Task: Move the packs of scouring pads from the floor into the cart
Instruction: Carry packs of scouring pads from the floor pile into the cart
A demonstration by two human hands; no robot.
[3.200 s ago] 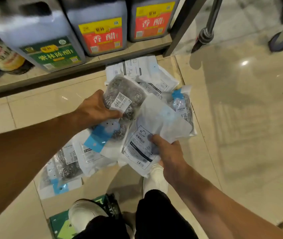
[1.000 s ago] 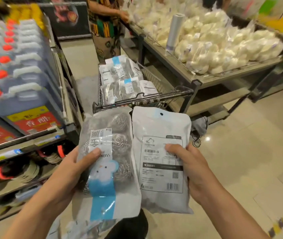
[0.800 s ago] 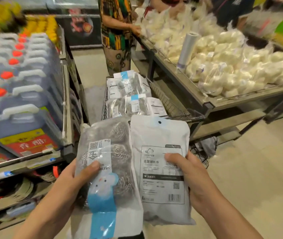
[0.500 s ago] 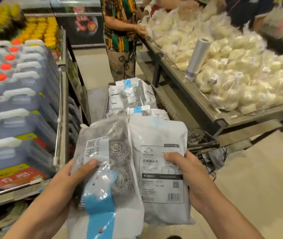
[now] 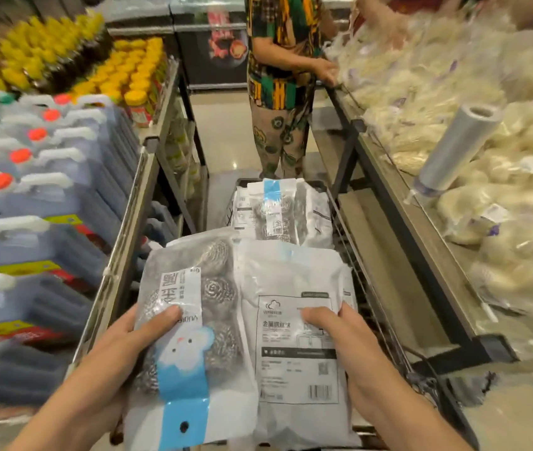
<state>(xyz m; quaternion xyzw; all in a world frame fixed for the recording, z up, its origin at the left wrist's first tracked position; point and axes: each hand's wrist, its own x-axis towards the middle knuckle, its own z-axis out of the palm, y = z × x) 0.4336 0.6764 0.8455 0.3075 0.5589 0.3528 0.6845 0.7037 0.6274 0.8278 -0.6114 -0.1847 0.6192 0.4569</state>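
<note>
My left hand (image 5: 128, 340) grips a clear pack of steel scouring pads (image 5: 193, 314) with a blue strip, its front side up. My right hand (image 5: 346, 340) holds a second pack (image 5: 291, 353), white printed back side up. Both packs are side by side over the near end of the wire cart (image 5: 353, 252). Several more packs (image 5: 278, 213) lie in the far end of the cart. The cart's near rim is hidden under the packs I hold.
Shelves of blue jugs (image 5: 31, 196) with red caps flank the cart on the left. A steel table with bagged white goods (image 5: 502, 203) and a plastic bag roll (image 5: 453, 151) runs along the right. A person in patterned clothes (image 5: 278, 92) stands beyond the cart.
I rose from the floor with a pack in each hand and turned toward the cart. Over the last second both packs have moved forward and now hang over the cart's near end.
</note>
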